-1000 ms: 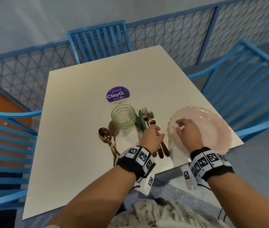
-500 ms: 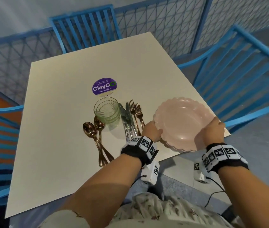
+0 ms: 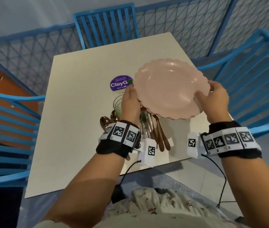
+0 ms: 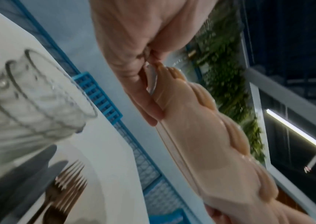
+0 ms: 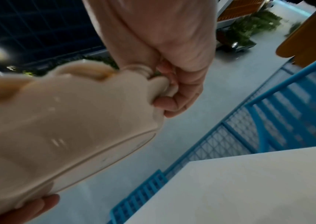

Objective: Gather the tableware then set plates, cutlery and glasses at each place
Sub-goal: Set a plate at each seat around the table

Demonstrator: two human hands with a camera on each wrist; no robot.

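Plates (image 3: 169, 89), a pink scalloped stack, are being held clear above the table (image 3: 74, 129), over its far right part, presumably so one can be carried to a place. At the left, spoons (image 3: 105, 122), glass (image 3: 118, 104) and other cutlery (image 3: 156, 134) are being left gathered, probably for later. The left hand (image 3: 130, 104) is pinching the left rim; the right hand (image 3: 215, 102) is gripping the right, keeping the stack level.

Soft, even light is falling on the table (image 3: 74, 129), casting faint shadows beneath the plate (image 3: 171, 89); straight railings are bowing at the head view's edges. Both wrist views are looking dimmer and smeared by motion blur, the glass (image 4: 38, 98) especially, with a bright strip light (image 4: 297, 133) glaring at the right
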